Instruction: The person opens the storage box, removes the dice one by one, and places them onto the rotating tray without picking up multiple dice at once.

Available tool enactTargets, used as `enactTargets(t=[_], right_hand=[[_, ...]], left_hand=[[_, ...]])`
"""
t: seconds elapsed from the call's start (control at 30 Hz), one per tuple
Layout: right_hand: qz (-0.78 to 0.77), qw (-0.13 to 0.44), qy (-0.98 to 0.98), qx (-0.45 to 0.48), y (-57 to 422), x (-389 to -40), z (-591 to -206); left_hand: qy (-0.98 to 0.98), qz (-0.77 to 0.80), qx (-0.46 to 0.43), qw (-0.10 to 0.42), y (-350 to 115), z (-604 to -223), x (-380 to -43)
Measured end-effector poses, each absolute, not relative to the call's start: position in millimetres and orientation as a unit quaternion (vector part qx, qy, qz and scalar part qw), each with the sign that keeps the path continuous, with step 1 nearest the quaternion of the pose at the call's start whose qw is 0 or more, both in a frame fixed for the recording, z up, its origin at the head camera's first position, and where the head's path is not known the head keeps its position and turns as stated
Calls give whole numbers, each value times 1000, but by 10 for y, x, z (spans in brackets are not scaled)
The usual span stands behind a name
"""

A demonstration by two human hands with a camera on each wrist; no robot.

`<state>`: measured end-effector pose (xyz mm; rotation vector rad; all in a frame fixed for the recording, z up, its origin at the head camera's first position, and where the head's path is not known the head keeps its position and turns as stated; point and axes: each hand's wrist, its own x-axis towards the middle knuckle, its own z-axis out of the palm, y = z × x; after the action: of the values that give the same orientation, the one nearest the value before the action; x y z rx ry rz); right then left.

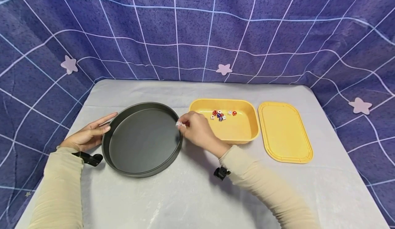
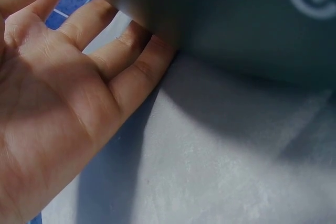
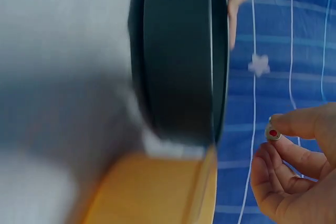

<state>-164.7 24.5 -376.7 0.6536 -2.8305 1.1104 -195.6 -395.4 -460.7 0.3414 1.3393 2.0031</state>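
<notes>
Round dark cake pan [image 1: 143, 143]: one, open side up; landmark for all places below.
Yellow rectangular tub [image 1: 242, 129]: one, just right of the pan.
Yellow lid [image 1: 285, 133]: one, farther right of the pan, past the tub.
Left hand [image 1: 87, 133]: fingers extended, touching the pan's left wall.
Right hand [image 1: 197, 128]: thumb and finger pinching one die.
Loose dice [image 1: 219, 115]: red, white and blue, in the tub right of the pan.
White die [image 3: 273, 133], red pip showing: held up near the pan's right rim.
Step in hand, as judged: transfer, tub to pan. Next move likely calls for loosening the pinch inside the rim.
</notes>
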Motion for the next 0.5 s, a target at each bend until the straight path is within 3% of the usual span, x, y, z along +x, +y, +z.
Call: enactTargets(t=[0.5], right_hand=[[362, -28, -896, 257, -375, -1361, -4111]], left_hand=[[520, 769, 136, 346, -3935, -4591, -1948]])
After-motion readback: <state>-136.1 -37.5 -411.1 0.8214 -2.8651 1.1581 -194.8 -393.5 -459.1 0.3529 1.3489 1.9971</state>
